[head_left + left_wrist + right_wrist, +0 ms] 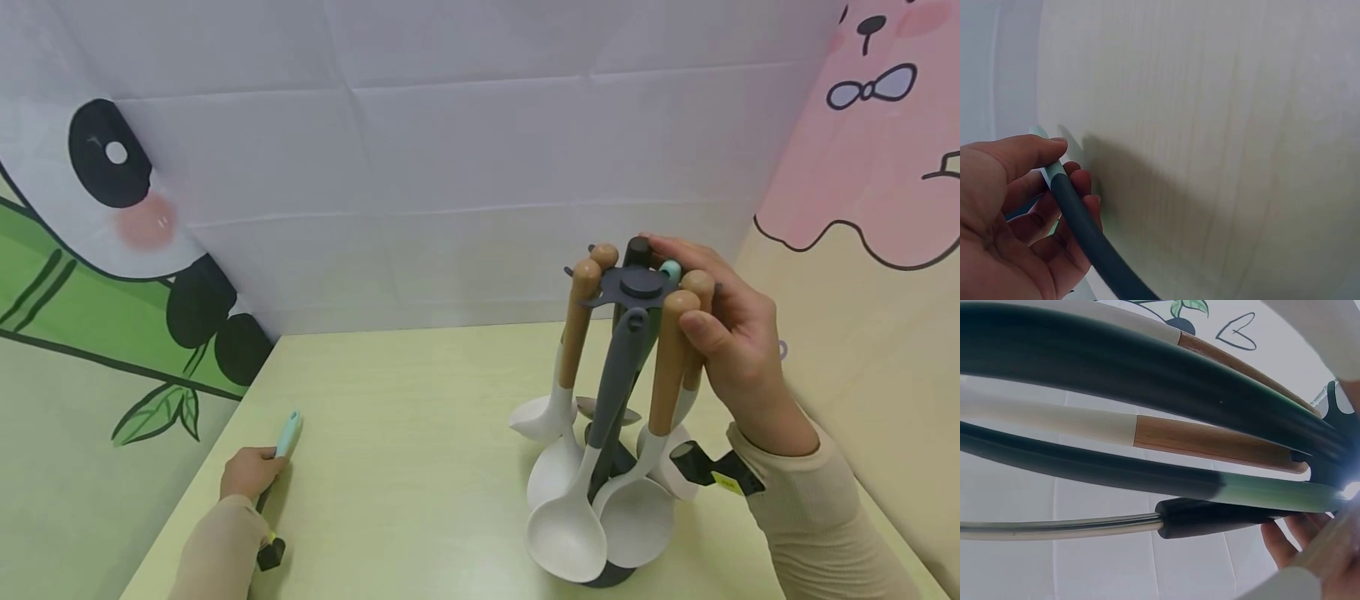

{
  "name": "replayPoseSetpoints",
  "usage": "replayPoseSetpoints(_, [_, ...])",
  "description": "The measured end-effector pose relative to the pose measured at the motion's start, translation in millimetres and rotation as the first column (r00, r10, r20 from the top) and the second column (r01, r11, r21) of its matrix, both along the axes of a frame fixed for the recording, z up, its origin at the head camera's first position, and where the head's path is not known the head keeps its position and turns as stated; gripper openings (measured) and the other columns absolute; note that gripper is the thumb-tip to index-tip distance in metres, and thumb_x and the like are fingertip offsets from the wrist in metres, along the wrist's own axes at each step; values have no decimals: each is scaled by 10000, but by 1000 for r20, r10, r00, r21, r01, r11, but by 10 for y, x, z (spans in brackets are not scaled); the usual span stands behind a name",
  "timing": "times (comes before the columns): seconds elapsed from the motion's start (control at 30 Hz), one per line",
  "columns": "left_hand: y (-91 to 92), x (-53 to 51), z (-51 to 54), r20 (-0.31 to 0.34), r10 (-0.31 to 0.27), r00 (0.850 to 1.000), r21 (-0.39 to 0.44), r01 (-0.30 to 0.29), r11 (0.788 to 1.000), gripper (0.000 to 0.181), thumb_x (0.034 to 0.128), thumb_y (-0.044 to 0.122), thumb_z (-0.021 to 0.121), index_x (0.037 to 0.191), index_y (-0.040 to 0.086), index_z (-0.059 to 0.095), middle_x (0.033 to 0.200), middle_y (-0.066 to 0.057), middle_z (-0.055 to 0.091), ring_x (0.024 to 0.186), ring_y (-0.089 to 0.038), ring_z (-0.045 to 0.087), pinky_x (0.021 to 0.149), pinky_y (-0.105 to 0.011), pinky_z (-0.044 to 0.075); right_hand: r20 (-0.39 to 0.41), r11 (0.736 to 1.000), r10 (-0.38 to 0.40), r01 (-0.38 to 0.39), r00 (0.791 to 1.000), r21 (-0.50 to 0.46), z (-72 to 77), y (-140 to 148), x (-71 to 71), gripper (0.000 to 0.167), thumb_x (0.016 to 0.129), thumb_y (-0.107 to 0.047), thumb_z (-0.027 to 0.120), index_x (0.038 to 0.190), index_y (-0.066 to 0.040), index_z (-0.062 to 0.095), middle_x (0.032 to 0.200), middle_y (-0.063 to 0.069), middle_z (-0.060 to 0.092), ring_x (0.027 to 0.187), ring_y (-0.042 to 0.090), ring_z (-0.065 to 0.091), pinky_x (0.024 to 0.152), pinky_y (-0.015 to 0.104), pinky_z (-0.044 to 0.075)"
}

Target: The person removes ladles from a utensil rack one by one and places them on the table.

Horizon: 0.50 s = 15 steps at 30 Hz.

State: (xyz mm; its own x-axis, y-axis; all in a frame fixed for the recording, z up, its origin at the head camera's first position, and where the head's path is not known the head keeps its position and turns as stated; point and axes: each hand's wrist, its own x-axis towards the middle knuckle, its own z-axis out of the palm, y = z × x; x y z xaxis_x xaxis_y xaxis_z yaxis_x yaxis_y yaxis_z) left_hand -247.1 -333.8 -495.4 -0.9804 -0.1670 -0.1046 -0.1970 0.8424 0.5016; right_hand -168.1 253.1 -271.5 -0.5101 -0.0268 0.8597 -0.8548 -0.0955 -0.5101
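Note:
At the table's left side, my left hand [249, 473] pinches a utensil with a mint-green handle [288, 433]. Its dark shaft [1088, 231] fills the lower part of the left wrist view, and its head is out of sight. On the right stands a dark utensil rack [641, 283] hung with white-headed ladles and spoons. My right hand [738, 342] holds the rack's top, thumb against a wooden handle [673, 367] and fingers reaching behind. The right wrist view shows fingertips by a black handle [1222, 515] with a metal shaft. A second mint-green handle [1279, 492] hangs beside it.
The pale wooden table [405, 450] stretches between the two hands. A white cloth wall [465, 167] closes off the back. Printed cartoon hangings flank it, with a green-and-white one [45, 275] at left and a pink figure [862, 175] at right.

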Motion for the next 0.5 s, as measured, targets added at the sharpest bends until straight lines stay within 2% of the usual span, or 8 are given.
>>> replayPoseSetpoints(0.13, [-10,9,-9,2,5,1000,-18,-5,1000,445,893,187,620,1191,-143,604,1002,-297,679,824,-350,619,674,-402,521,-12,1000,13,-14,1000,-11,2,-8,-6,449,924,-243,686,1298,1,642,1296,103,637,1192,252,538,920,234,436])
replayPoseSetpoints(0.23, [-16,13,-16,3,10,1000,-29,-10,1000,451,881,189,617,1190,-138,605,1118,-352,629,873,-400,626,730,-468,538,-21,1000,20,-21,1000,-11,5,-8,-12,479,921,-265,697,1297,25,633,1295,114,637,1196,264,535,936,245,435])
replayPoseSetpoints(0.37, [-20,16,-21,6,15,1000,-33,-15,999,466,873,195,614,1201,-136,600,1154,-367,606,879,-405,618,752,-494,537,-13,1000,26,-26,1000,14,20,12,-8,502,923,-277,698,1309,34,618,1307,117,630,1196,264,536,959,252,427])
replayPoseSetpoints(0.5, [-24,15,-27,15,23,1000,-28,-23,999,493,876,200,620,1233,-136,576,1153,-365,604,843,-366,591,723,-461,531,16,998,51,-52,999,46,36,44,8,510,933,-274,697,1334,24,599,1319,122,619,1161,251,547,957,255,421])
